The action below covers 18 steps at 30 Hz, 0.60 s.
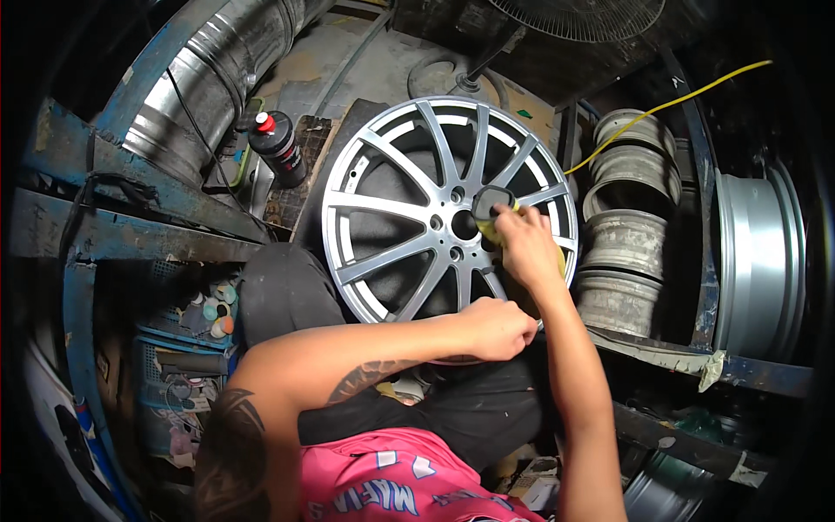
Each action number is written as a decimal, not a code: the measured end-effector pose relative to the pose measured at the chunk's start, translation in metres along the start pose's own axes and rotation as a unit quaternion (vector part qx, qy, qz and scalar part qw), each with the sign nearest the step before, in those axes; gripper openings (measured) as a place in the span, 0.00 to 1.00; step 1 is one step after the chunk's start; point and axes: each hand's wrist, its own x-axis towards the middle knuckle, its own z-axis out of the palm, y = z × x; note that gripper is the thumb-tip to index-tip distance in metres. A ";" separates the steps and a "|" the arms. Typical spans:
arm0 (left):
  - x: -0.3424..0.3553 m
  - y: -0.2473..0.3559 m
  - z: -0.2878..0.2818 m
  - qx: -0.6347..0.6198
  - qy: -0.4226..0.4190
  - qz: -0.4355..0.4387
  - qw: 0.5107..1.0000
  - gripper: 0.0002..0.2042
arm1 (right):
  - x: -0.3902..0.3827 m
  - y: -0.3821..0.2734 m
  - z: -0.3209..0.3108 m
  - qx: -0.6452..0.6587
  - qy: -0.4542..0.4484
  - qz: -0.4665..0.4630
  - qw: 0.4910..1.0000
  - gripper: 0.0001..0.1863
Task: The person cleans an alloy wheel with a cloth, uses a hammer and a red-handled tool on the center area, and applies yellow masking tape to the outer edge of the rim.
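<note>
Silver wheel: lay face up in front of the person [445,209], spokes fanning from the hub; being round, it offered no long axis.
Right-hand grip: the right hand [526,244] was closed around a yellow-green tool [497,204] with a dark, rounded end.
Tool's long axis: seemed to slant from that dark end, at upper left, down to the right under the wrist; the hand hid much of it.
Hub from the tool: the dark centre hole [464,225] sat just left of the tool; whether tool and metal touched could not be told.
Left-hand grip: the left hand [497,329] was curled into a fist at the wheel's near edge; anything inside it was hidden.
Nearer hand: the right was closer to the hub, the left to the near edge.
Black bottle: stood beyond the wheel's left side [278,148], well apart from both hands.
</note>
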 end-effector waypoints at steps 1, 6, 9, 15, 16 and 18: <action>-0.001 0.000 0.000 0.014 -0.004 0.023 1.000 0.09 | 0.001 -0.004 0.006 -0.042 -0.033 -0.017 0.998 0.13; -0.006 0.012 -0.005 0.039 0.004 0.050 0.998 0.09 | 0.022 -0.004 0.002 -0.157 -0.142 -0.062 0.975 0.13; -0.015 0.014 -0.014 0.041 0.011 0.073 0.996 0.09 | 0.038 -0.023 0.005 -0.172 -0.197 -0.012 0.965 0.15; -0.020 0.012 -0.029 0.093 0.045 0.082 0.991 0.08 | 0.060 -0.007 0.022 0.660 -0.068 0.417 0.622 0.21; -0.021 0.021 -0.035 0.114 0.002 0.064 0.991 0.10 | 0.040 0.006 0.037 0.797 -0.020 0.388 0.463 0.23; -0.034 0.021 -0.031 0.096 -0.020 0.052 0.994 0.10 | 0.008 0.007 0.048 0.900 0.018 0.338 0.275 0.25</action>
